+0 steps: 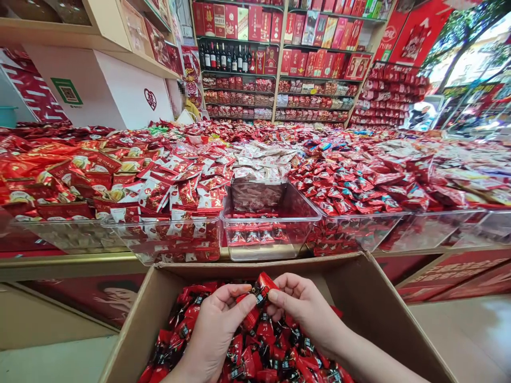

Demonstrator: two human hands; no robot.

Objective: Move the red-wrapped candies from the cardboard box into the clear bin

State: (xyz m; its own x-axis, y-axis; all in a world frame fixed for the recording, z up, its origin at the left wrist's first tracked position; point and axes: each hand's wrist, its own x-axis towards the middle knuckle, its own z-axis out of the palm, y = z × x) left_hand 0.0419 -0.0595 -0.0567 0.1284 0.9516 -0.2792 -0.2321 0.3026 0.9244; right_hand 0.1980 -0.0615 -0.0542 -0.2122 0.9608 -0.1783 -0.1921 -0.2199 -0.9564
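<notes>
Above an open brown cardboard box (399,314), the person's left hand (215,324) and right hand (309,308) meet at one small, glossy red-and-black wrapped packet (262,292), the fingers of both pinching it between thumb and forefinger. The step in hand looks to be the close handling of this single packet (whether to straighten or inspect it, one cannot tell), and the next move seems to call for a light, even pinch, since thin wrapping may crease or slip. Beneath it, a loose heap of matching red-and-black packets (275,354) fills much of the box. Just beyond the far cardboard wall, a clear rectangular plastic bin (275,218) on the gold-edged table (80,260) holds red packets (257,234) in rows, beside bins heaped with red-and-white packets (191,181). Behind, tall wall shelves (280,64) carry red gift boxes (231,21) and dark glass bottles (223,58); pale tiled floor (459,330) shows at right, and a leafy tree (463,26) outside.
</notes>
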